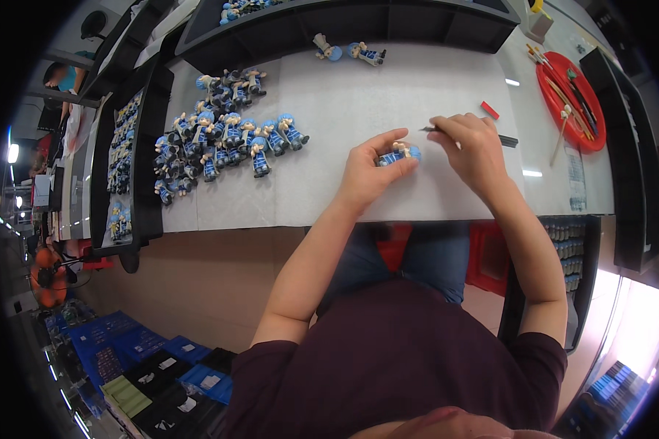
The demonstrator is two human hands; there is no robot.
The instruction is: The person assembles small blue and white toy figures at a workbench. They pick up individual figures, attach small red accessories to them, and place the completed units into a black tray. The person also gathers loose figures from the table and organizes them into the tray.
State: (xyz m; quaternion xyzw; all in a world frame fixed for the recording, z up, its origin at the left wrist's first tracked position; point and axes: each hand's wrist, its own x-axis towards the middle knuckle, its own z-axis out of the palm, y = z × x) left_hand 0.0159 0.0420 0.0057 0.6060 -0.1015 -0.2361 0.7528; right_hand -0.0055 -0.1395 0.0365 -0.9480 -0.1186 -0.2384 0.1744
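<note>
Above the pale work surface, my left hand [370, 167] is closed around a small figurine [398, 155] with blue hair and blue-and-white clothes. The figurine lies tilted on its side, its head pointing right, partly covered by fingers and thumb. To the right, my right hand [474, 146] pinches a small pointed tool [427, 129], with a dark tip facing left toward the figurine but apart from it. Its exact kind is hidden by the fingers. Two more figurines lie at the far side: a pale one [326, 48] and a blue one [367, 54].
Many similar figurines [231, 132] cluster on the left of the table [329, 102]. A black tray [359, 29] bounds the far side. Beyond my right hand are a dark strip [508, 140], a small red piece [490, 110] and a red dish [597, 135] of brushes.
</note>
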